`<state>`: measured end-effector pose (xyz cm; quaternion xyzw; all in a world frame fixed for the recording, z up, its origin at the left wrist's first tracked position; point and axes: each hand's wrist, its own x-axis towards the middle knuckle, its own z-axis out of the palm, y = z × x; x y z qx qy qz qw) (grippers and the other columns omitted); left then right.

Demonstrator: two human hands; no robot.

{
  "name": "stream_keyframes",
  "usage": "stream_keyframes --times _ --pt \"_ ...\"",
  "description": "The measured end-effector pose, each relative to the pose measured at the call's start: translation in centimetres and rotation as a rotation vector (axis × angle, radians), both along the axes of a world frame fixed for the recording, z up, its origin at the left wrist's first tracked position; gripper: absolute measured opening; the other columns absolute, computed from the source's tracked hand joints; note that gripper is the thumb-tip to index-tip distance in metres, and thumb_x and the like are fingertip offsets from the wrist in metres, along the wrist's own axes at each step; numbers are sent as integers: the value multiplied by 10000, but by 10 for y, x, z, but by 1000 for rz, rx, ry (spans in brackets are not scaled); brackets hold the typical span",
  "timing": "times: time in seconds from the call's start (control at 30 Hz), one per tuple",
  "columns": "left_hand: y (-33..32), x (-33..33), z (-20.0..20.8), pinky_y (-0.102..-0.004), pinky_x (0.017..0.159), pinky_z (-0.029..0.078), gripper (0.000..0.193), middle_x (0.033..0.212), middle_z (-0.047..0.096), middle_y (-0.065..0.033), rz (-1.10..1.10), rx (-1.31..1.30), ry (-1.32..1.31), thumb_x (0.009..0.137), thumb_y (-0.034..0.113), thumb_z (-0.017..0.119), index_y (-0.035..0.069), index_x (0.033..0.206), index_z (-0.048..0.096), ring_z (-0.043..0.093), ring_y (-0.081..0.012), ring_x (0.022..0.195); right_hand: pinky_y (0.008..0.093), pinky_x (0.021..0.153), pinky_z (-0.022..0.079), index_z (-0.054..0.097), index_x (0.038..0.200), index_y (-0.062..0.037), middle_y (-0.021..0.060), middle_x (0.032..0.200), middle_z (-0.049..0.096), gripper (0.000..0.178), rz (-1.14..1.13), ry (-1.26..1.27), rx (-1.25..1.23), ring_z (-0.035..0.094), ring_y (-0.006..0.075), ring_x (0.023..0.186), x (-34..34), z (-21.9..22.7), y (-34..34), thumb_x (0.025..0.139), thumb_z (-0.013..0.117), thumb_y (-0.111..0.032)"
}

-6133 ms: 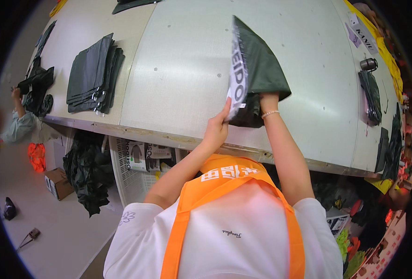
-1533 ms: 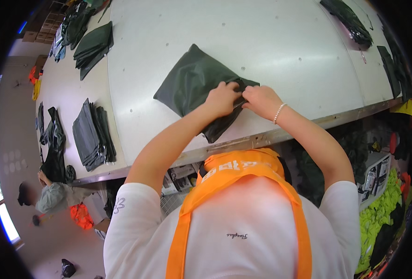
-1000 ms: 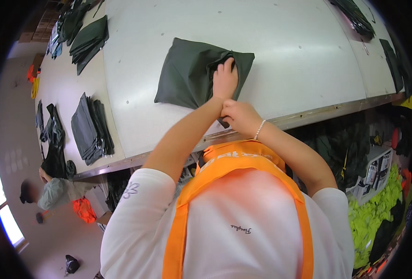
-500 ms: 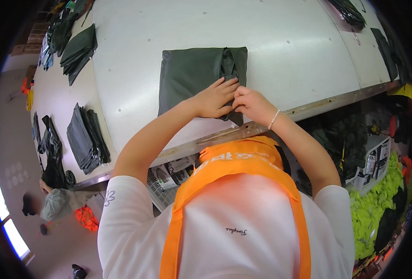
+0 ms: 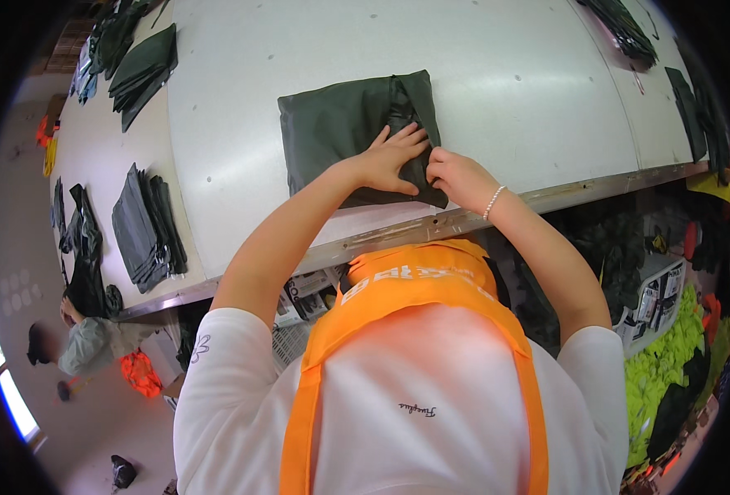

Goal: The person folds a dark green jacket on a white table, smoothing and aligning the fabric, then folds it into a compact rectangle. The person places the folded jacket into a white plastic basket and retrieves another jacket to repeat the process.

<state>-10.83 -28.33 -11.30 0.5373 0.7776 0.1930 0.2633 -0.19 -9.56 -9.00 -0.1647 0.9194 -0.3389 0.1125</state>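
Head view: we held our left hand (image 5: 386, 162) spread, unclenched, on the dark-green rectangular fabric packet (image 5: 328, 132) atop the smooth pale-grey table (image 5: 530, 115); our right hand (image 5: 462, 179) pinched its right edge

White shirt (image 5: 414, 363), orange apron (image 5: 414, 285), beaded bracelet (image 5: 493, 203)

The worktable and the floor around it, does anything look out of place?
Perhaps one thing: a small black bundle lies on the floor at lower left, odd because the folded dark stack sits on the table. I can't tell what it is. The dark green pouch under the left hand shows no visible damage.
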Motion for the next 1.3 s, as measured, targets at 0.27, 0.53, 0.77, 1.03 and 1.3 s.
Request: stream_keyframes --times 0.27,0.53,0.77,1.03,1.3 --pt "24 36 -13 -611 1087 118 689 1450 312 -157 142 -151 416 730 273 658 -18 1312 430 132 -301 1417 343 785 511 656 838 -55 67 959 555 132 216 46 392 569 245 925 17 -4 -27 712 637 -20" --pt "8 72 -8 -587 1103 91 830 1473 255 -208 487 196 -73 704 297 701 -32 1371 333 102 -330 1420 351 767 482 631 785 -37 85 866 540 41 -25 81 92 535 260 891 50 15 -13 770 596 -52" --pt "8 89 -23 -554 1107 126 736 1472 225 -234 468 120 266 770 274 611 -45 1370 329 117 -404 1393 424 713 490 532 988 -37 124 998 523 220 -364 185 -60 564 337 901 62 -14 -32 777 592 -46" --pt "-26 21 9 -593 1046 224 478 1422 385 -116 646 97 604 861 360 570 249 1320 495 298 -362 1331 411 673 510 536 1158 -44 137 984 535 332 -536 236 142 592 333 823 -21 -12 -42 827 530 -28" --pt "-31 17 -19 -560 1037 266 468 1460 336 -116 621 12 479 811 373 593 177 1235 571 342 -357 1307 406 728 501 604 894 30 132 937 554 147 -184 300 304 589 289 874 -50 -29 -73 801 527 -54"
